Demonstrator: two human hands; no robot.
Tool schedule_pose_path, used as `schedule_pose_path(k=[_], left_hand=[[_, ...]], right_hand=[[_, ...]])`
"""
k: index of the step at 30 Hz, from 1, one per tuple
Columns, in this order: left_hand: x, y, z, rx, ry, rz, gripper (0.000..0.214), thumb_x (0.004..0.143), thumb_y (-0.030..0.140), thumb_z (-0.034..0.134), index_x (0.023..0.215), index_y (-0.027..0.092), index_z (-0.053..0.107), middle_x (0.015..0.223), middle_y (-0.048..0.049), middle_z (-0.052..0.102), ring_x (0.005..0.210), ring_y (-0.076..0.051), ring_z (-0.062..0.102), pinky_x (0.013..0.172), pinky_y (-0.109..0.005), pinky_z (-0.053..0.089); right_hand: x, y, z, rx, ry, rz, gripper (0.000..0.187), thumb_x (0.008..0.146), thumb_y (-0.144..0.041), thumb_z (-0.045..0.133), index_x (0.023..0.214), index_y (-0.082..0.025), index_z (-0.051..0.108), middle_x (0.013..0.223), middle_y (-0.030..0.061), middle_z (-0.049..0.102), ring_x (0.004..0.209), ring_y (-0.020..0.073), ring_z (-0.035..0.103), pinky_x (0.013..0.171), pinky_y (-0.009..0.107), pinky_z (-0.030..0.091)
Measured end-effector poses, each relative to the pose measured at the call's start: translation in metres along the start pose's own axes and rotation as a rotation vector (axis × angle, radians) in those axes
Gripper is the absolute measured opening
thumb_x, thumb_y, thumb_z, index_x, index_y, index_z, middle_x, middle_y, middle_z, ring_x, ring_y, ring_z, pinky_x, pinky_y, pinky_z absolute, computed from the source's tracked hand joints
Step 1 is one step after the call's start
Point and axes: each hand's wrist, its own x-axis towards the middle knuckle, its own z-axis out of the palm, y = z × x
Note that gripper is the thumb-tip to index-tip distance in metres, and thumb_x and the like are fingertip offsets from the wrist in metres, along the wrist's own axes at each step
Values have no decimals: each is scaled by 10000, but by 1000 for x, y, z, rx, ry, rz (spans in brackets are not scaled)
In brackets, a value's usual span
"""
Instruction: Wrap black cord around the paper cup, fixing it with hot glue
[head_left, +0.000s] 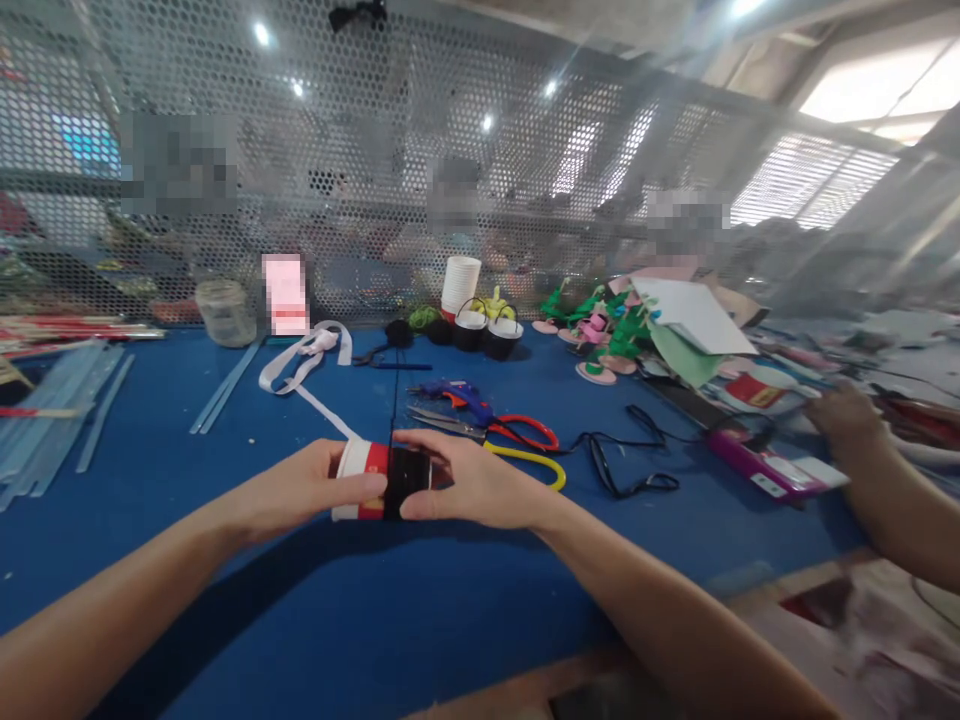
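Both my hands hold one paper cup (373, 481) lying on its side above the blue table (225, 600). The cup is white and red with a black band round its right part. My left hand (300, 490) wraps its white end, thumb on top. My right hand (469, 485) closes on the black end, fingers over the top. Just beyond my right hand lie scissors with red and yellow handles (525, 440) and a blue glue gun (461, 397).
A white ribbon (304, 365), a stack of paper cups (459, 285), two black-covered cups (487, 335), green foam figures (600, 330) and clear strips (60, 410) lie on the table. Another person's hand (847, 420) reaches in at the right. A perforated metal screen (375, 150) closes the back.
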Motion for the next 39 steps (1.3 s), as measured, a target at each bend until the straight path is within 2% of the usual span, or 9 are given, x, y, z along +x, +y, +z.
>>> schedule_pose_path(k=[5,9,13,19,22,25,29,33,39], left_hand=[[2,-8,14,-162,123,-42,287,646,414,566,609,131,592,500,26,549,445,-72,441,441,-171,321],[3,-14,21,-114,117,-41,356,662,466,518,583,124,578,490,36,520,445,-65,410,444,-173,300],[6,-20,27,-122,163,-85,321,647,429,554,552,123,567,473,46,507,431,-53,404,438,-167,294],[9,-19,26,-283,319,-163,210,619,321,598,544,131,549,436,44,519,398,-65,446,407,-170,309],[10,-16,22,-378,371,-143,183,632,301,576,566,132,552,429,38,519,387,-77,459,397,-178,334],[11,-12,20,-467,426,-148,142,662,240,530,576,128,549,438,20,534,376,-86,473,387,-185,364],[11,-10,22,-528,459,-188,125,677,185,499,580,118,541,454,-3,547,381,-95,496,397,-196,402],[11,-10,24,-529,464,-193,117,675,187,509,586,114,533,454,-1,535,383,-91,490,385,-185,398],[12,-12,23,-546,485,-148,113,672,196,509,586,123,519,452,12,521,386,-85,477,380,-179,385]], right_hand=[[-1,-2,6,-109,45,-109,577,607,-382,621,1121,-177,458,1126,89,494,1003,208,464,852,344,354],[2,-2,9,60,31,-99,396,781,-406,398,1063,-150,504,1061,87,544,975,178,497,840,323,375],[5,-2,14,155,32,-86,462,828,-440,228,1039,-162,530,1056,68,554,996,153,490,863,299,359],[6,0,16,-50,251,-141,343,833,-352,307,893,-155,581,926,69,594,896,144,530,813,285,385],[3,0,15,-165,309,-286,184,753,-296,494,862,-172,574,907,68,587,879,153,526,800,300,399],[1,2,16,-283,311,-449,231,651,-243,622,867,-181,572,947,78,563,903,167,504,801,322,404],[3,6,22,-372,418,-540,45,713,-158,553,747,-166,580,850,77,574,821,151,513,741,314,431],[4,8,27,-432,490,-570,91,743,-129,501,665,-167,529,744,57,566,751,148,500,695,316,434],[1,4,27,-504,397,-562,95,757,-139,466,664,-162,471,785,78,518,851,184,459,751,359,393]])
